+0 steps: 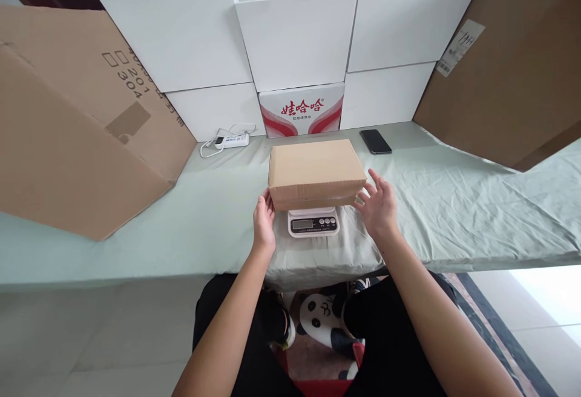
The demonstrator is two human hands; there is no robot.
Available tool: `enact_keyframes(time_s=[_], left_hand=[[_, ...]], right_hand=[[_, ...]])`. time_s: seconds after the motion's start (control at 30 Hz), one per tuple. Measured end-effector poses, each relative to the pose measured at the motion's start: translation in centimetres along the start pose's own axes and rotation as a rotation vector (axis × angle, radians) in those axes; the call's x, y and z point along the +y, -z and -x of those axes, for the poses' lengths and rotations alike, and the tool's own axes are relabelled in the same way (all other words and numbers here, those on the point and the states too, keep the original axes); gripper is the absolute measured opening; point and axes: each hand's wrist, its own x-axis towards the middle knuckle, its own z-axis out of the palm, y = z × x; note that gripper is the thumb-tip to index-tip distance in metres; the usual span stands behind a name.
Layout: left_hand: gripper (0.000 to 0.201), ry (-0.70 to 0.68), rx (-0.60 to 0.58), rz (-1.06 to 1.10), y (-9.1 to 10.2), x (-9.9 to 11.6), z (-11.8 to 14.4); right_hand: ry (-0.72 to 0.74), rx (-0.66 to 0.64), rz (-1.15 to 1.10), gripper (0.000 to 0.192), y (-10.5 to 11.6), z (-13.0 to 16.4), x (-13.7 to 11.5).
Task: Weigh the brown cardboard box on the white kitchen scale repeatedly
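A closed brown cardboard box (318, 164) lies flat on a small white kitchen scale (313, 227), covering its weighing plate. The scale's display and buttons show in front of the box; I cannot read a number on the display. My left hand (264, 221) is at the box's left side, its straightened fingers resting along the side near the front corner. By the right front corner is my right hand (380, 206), open, with fingers spread and the fingertips close to the box. Whether those fingertips touch it I cannot tell.
Behind the scale stand white boxes (297, 37), the lower middle one with red print. Large brown cartons (68, 124) flank both sides. A black phone (376, 141) and a white power strip with a cable (233, 140) lie on the pale green tablecloth (218, 221).
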Motion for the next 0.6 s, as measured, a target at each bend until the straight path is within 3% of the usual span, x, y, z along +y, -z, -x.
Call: enact_keyframes(time_s=[0.6], left_hand=[[0.064,0.004,-0.051,-0.057,0.1,0.24,0.19]], right_hand=[[0.069,-0.12,0.069,0.067,-0.67,0.84,-0.19]])
